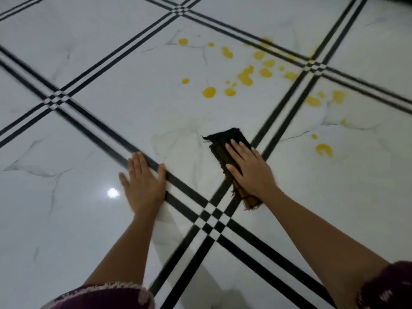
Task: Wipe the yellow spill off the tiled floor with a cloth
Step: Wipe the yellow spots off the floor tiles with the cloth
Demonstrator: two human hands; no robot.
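A folded dark brown cloth [225,141] lies flat on the white tiled floor [111,63]. My right hand [249,168] presses down on it with the fingers spread. Yellow spill drops [245,76] are scattered over the tiles beyond the cloth, up and to the right, and a separate yellow blot [324,150] sits to the right of the cloth. My left hand [143,184] rests flat on the floor to the left of the cloth, palm down, fingers apart, holding nothing.
Black triple-line borders [116,139] cross the glossy marble-look tiles and meet just below my hands. A bright light reflection [113,192] shines left of my left hand. Dark maroon sleeves [100,297] show at the bottom corners.
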